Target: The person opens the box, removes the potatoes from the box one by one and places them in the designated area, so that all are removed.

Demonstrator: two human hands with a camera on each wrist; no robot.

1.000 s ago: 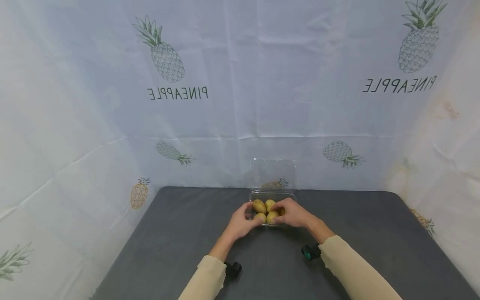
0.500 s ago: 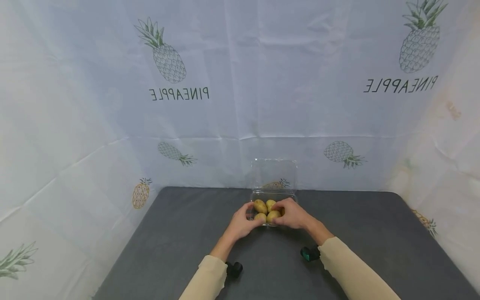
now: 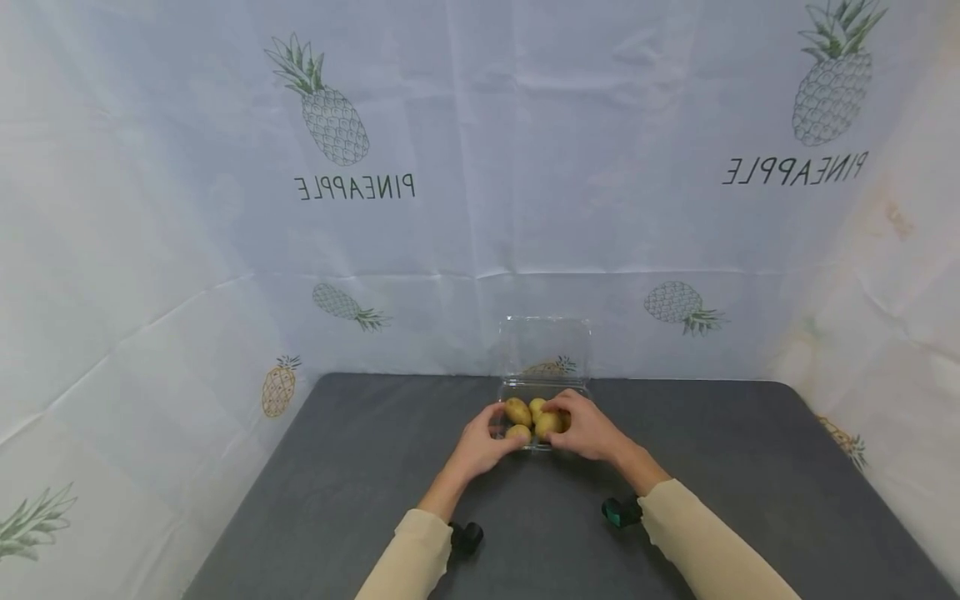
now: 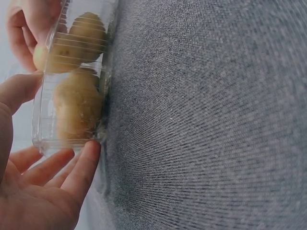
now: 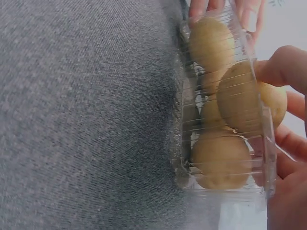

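Head view: Your left hand [image 3: 480, 444] grips the box [image 3: 540, 390], potatoes [image 3: 517, 412] inside, lid [image 3: 546, 343] open; your right hand [image 3: 590, 430] pinches one, unreleased.

From my end, the clamshell [image 3: 543, 387] sits on the worktop [image 3: 375, 467], about mid-width and near the back edge. Its lid [image 3: 545, 343] stands up behind the tray part, in front of the cloth backdrop [image 3: 480, 208], which runs behind the worktop and down both sides. Inside I've got a potato back left [image 3: 517, 411], another front left [image 3: 518, 433] and one back middle [image 3: 537, 408]. Left hand [image 3: 480, 446] wraps the front-left corner, right hand [image 3: 588, 427] is at the right side, pinching a potato [image 3: 548, 423] toward the front.
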